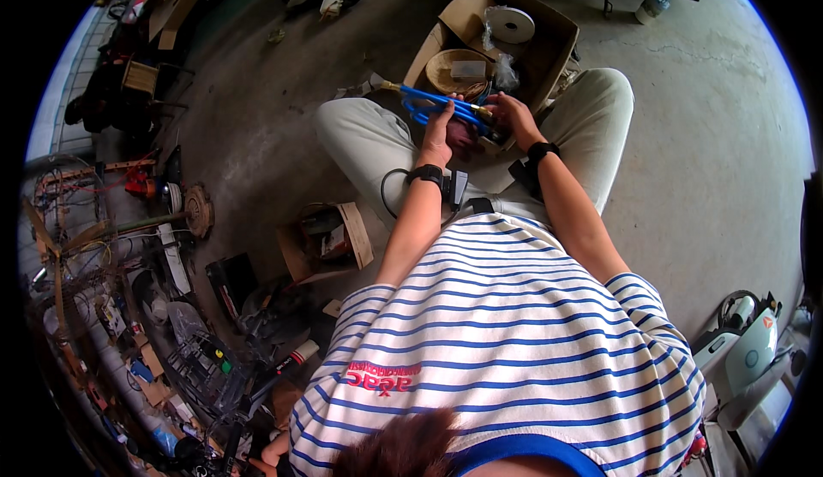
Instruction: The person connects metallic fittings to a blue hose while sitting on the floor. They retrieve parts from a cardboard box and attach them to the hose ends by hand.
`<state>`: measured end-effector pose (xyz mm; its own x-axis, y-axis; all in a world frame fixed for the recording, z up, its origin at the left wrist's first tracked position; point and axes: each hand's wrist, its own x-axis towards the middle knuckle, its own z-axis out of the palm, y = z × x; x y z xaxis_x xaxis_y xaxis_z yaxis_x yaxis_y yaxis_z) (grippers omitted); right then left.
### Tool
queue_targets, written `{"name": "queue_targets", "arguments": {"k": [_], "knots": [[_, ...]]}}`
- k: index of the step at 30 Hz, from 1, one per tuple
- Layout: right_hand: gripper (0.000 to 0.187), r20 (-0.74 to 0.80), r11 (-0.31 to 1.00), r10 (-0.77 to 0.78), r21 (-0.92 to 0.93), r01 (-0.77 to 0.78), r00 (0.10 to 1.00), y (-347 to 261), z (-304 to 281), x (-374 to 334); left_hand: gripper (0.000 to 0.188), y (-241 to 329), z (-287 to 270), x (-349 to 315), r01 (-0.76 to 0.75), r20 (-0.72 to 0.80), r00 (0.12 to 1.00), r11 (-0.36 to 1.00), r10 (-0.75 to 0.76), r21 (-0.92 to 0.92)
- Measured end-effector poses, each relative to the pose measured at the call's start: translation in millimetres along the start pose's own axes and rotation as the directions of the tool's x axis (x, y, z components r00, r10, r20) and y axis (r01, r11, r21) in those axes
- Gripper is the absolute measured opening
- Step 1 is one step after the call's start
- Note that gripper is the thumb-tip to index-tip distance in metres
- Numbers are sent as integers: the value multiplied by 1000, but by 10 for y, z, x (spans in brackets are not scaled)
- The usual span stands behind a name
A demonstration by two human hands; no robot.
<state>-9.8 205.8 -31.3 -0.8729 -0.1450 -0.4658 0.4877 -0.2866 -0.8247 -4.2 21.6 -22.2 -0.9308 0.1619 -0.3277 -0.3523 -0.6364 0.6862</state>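
Blue hose [464,111] apparently partly hidden.

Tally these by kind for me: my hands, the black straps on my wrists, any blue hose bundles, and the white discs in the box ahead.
Hands (left, right): 2
Black wrist straps: 2
Blue hose bundle: 1
White disc: 1
Total: 6

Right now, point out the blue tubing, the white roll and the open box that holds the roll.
Blue tubing [467,114]: head view, on the middle of its bundled loops.
White roll [519,33]: head view, on its flat face.
Open box [555,47]: head view, on its inner right wall.
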Motion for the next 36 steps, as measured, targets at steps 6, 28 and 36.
{"name": "queue_targets", "arguments": {"k": [6,28,36], "knots": [[37,-86,974,-52,217,70,995,0,-107,50,29,-10,-28,9,6,-6,1000,999,-6,-51],[36,-116,994,-59,83,69,992,136,-123,117,25,-57,-66,19,-3,-45,999,995,7,103],[34,-205,994,-113,-12,113,972,93,-97,79,20,-211,-101,0,176,29,979,914,-200,366]]}}
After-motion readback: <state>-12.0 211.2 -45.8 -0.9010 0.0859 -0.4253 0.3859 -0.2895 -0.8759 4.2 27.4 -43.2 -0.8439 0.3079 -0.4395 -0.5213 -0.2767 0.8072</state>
